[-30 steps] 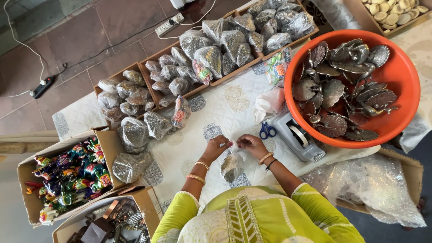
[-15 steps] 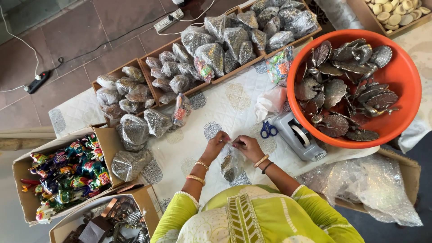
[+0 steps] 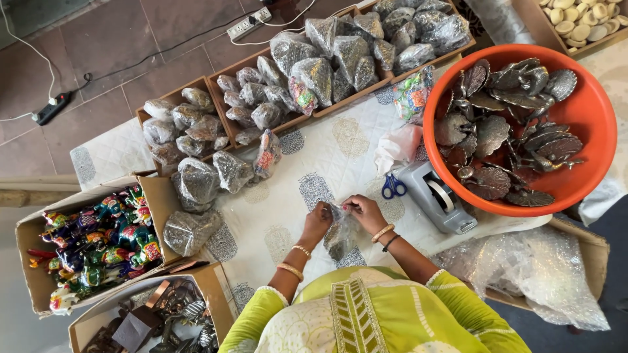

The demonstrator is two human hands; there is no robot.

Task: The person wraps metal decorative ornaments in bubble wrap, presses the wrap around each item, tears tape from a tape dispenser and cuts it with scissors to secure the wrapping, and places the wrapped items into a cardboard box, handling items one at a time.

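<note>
head view looked down on both hands meeting at the lower centre of the frame. left hand and right hand each had fingers pinched shut on the top edge of a small clear bag, which hung between them over the printed cloth with something grey and metallic inside. just right of the grip lay blue scissors and a grey tape dispenser; beyond those, at the right of the frame, sat an orange tub of metal shell dishes. wooden trays of wrapped pieces filled the upper middle. the thin plastic looked slippery, so a loose pinch could have let the bag's mouth slide free and the piece drop onto the cloth; its hard edges might also have torn the film.
</note>
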